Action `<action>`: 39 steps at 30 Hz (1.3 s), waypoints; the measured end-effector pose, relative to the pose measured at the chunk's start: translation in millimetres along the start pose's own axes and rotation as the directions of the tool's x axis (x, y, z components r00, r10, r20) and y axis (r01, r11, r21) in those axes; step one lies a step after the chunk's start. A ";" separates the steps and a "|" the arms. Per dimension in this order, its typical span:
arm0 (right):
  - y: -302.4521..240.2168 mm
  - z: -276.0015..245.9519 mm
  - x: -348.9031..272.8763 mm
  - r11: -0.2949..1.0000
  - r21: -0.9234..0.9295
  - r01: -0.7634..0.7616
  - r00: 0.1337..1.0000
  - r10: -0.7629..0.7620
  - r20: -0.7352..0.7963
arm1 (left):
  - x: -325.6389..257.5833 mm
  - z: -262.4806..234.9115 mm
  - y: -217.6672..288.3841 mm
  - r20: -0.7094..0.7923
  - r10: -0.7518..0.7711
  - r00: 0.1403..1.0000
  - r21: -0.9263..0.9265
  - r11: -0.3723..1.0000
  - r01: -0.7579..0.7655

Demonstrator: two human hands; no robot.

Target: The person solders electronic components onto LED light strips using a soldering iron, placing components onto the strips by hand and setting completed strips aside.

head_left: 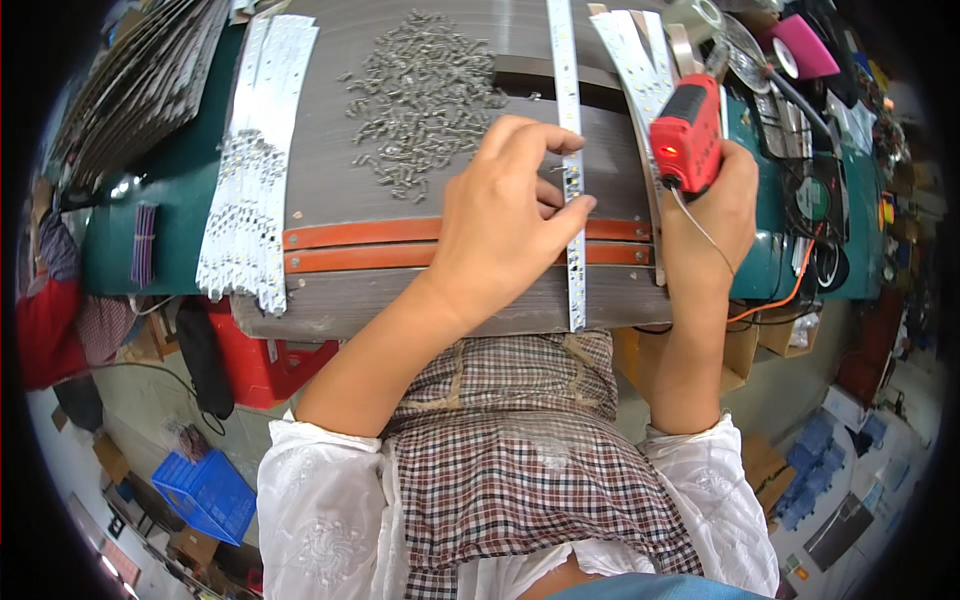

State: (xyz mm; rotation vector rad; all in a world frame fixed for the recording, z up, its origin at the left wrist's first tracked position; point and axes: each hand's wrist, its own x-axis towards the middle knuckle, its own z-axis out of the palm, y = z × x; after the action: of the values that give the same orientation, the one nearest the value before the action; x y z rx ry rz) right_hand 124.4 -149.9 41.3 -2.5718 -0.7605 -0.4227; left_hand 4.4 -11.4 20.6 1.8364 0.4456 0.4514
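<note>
1. Strip (567, 95), white, narrow, dotted with small components: lies lengthwise away from me on the grey board (330, 180), crossing both orange rails (350, 236); its near end sits close to the board's near edge.
2. My left hand (500, 205) is over the strip's middle. Fingers spread: index tip and thumb tip stand apart, a gap between them, components showing in the gap. The others curl under; I cannot tell if they touch anything.
3. My right hand (715, 215) is wrapped round a red tool (690, 135), right of the strip and apart from it. Fingers closed on its body; small light glowing on its side, pale cord running down across my hand.
4. Heap of metal bits (425, 100): loose on the board, beyond my left hand and left of the strip.
5. More strips: thick stack (262, 150) along the board's left side, a smaller stack (635, 65) at the right.
6. Green bench (110, 250) shows under the board, both sides.
</note>
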 end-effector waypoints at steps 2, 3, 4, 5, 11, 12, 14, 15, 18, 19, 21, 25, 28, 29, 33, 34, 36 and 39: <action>-0.6 -3.2 1.7 0.998 -0.031 -0.048 0.999 0.047 -0.009 | -0.4 -10.6 7.9 -0.014 -0.003 1.000 -0.016 1.000 0.002; -1.5 -4.2 2.9 0.999 -0.020 -0.043 0.999 0.042 -0.004 | -1.3 -20.6 11.9 -0.049 -0.013 0.999 -0.007 1.000 0.013; -0.8 -6.5 4.4 0.996 0.013 -0.088 0.996 0.088 0.011 | -1.1 -30.8 16.8 -0.079 -0.019 0.997 0.000 1.000 0.020; 2.5 -6.9 5.2 0.990 0.038 -0.137 0.990 0.136 0.027 | -0.6 -45.0 17.9 -0.087 -0.056 0.995 -0.012 0.998 0.055; 19.6 -19.3 5.8 0.860 0.466 -0.209 0.968 0.249 -0.026 | -2.6 -157.0 1.6 -0.172 -0.141 0.975 0.351 0.916 0.194; 24.5 -24.6 7.3 0.793 0.575 -0.201 0.960 0.276 -0.045 | -2.2 -172.9 -5.1 -0.173 -0.114 0.978 0.455 0.871 0.182; 21.6 -37.8 8.7 0.731 0.612 -0.302 0.917 0.398 -0.022 | -4.5 -186.1 -8.3 -0.225 -0.114 0.968 0.617 0.752 0.232; 21.5 -44.3 8.2 0.728 0.615 -0.303 0.917 0.398 -0.019 | -6.7 -190.9 -11.7 -0.227 -0.115 0.967 0.619 0.749 0.234; 26.5 -67.5 5.7 0.684 0.707 -0.181 0.941 0.330 -0.078 | -6.3 -188.9 -17.2 -0.295 -0.018 0.955 0.829 0.492 0.266; 25.5 -72.4 3.4 0.684 0.707 -0.181 0.941 0.330 -0.078 | -5.0 -180.6 -13.1 -0.295 -0.018 0.955 0.829 0.492 0.265; 19.9 -78.7 -2.4 0.676 0.708 -0.204 0.935 0.350 -0.065 | 0.6 -156.3 -8.5 -0.307 0.065 0.950 0.857 0.453 0.246; -4.1 -79.8 -14.4 0.562 0.803 -0.197 0.949 0.314 0.013 | 20.9 -73.1 -3.8 -0.152 0.213 0.965 0.737 0.675 -0.033; -19.9 -74.2 -22.4 0.541 0.810 -0.226 0.957 0.280 0.080 | 37.3 -30.7 -12.0 -0.138 0.234 0.962 0.740 0.671 -0.057; -21.9 -73.9 -25.1 0.539 0.808 -0.238 0.955 0.280 0.095 | 43.4 -21.3 -16.0 -0.134 0.236 0.963 0.738 0.672 -0.062; -19.4 -76.3 -32.9 0.547 0.791 -0.273 0.954 0.262 0.147 | 60.4 -2.7 -27.7 -0.089 0.299 0.950 0.832 0.547 -0.095; -19.4 -75.4 -34.3 0.534 0.795 -0.286 0.949 0.273 0.158 | 62.4 -0.8 -30.1 -0.091 0.304 0.948 0.833 0.545 -0.095; -20.5 -72.1 -36.8 0.519 0.801 -0.300 0.944 0.283 0.170 | 63.5 0.4 -36.2 -0.106 0.324 0.940 0.830 0.550 -0.096; -21.5 -63.9 -39.2 0.490 0.806 -0.332 0.929 0.315 0.192 | 59.7 -2.3 -30.8 -0.128 0.312 0.942 0.779 0.619 -0.099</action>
State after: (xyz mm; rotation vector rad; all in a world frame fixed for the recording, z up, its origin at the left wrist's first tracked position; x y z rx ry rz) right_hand 70.1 -181.3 87.6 -1.7142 -0.3096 0.1030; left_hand 51.8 30.1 -3.0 2.7058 0.6711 0.7410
